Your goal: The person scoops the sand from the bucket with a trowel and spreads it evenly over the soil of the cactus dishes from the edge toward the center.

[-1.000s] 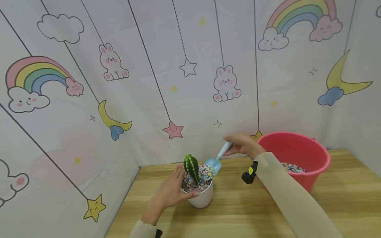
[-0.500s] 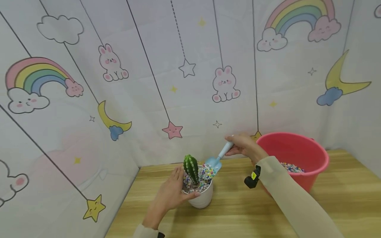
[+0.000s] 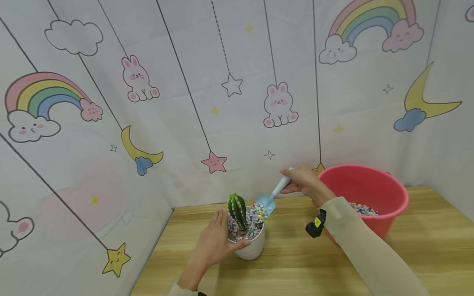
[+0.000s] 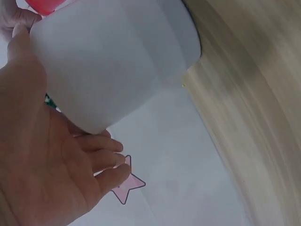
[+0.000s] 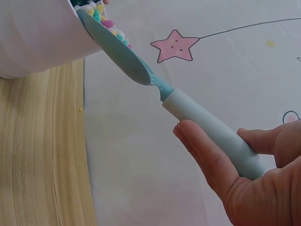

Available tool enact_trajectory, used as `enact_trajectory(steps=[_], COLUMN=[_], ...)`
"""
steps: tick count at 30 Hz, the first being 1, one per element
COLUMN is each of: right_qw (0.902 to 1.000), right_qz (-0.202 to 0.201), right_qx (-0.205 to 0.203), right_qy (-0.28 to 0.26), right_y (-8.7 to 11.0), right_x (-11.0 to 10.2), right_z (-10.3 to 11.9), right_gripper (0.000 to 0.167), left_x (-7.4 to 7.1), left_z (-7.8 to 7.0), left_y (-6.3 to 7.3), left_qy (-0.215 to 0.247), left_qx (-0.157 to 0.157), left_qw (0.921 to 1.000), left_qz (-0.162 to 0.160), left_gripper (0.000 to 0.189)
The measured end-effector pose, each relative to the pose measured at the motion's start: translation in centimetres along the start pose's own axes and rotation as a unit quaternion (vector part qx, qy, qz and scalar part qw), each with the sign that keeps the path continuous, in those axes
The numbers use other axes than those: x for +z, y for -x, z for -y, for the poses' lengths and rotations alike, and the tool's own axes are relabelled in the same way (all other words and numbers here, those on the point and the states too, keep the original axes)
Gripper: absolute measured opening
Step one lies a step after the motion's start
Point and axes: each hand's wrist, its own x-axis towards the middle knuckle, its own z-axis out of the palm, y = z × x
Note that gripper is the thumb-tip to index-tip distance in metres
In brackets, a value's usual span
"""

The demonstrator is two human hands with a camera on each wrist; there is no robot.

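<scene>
In the head view a green cactus [image 3: 237, 209] stands in a white flower pot [image 3: 253, 248] on the table. Small multicoloured beads [image 3: 256, 217] partly cover the greyish surface around it. My left hand [image 3: 213, 243] rests against the pot's left side, fingers extended, thumb lying along the front rim. Pinched by its pale handle in my right hand [image 3: 304, 181] is a light blue toy shovel [image 3: 280, 186]. The shovel slants down, its blade tip at the pot's right rim among the beads. In the right wrist view the blade [image 5: 120, 54] overlaps the rim.
A large red bucket [image 3: 393, 193] stands right of the pot, behind my right forearm, with more beads [image 3: 364, 209] inside. The wood-patterned table [image 3: 289, 263] meets a white printed cloth backdrop [image 3: 244, 135] at the back and left.
Beads near the shovel have shifted slightly over the pot. The shovel and my right hand are nearly still; my left hand keeps its place at the pot.
</scene>
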Motion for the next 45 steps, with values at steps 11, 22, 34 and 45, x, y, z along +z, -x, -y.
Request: enact_trajectory(steps=[11,22,34,45], right_qw=[0.9999,0.9999,0.9995,0.9988], right_qz=[-0.001,-0.010,-0.015,-0.017], right_qx=[-0.008,-0.013,-0.024,-0.043], right_qy=[-0.008,0.003,0.012,0.014], right_y=[0.4,0.7,0.9,1.6], right_x=[0.3,-0.1,0.5,0.1], right_z=[0.0,0.0,-0.1,0.4], right_gripper=[0.044,0.046,0.038,0.036], left_x=[0.2,0.9,-0.2,0.9], left_z=[1.7,-0.4,2.0,1.3], left_y=[-0.3,0.1,0.0,0.0], left_qy=[0.117,0.064,0.092,0.086], left_qx=[0.008,-0.010,0.027,0.004], left_qw=[0.9924,0.9974,0.9947,0.9962], left_qz=[0.037,-0.031,0.038,0.014], left_gripper=[0.125,0.122,0.128,0.127])
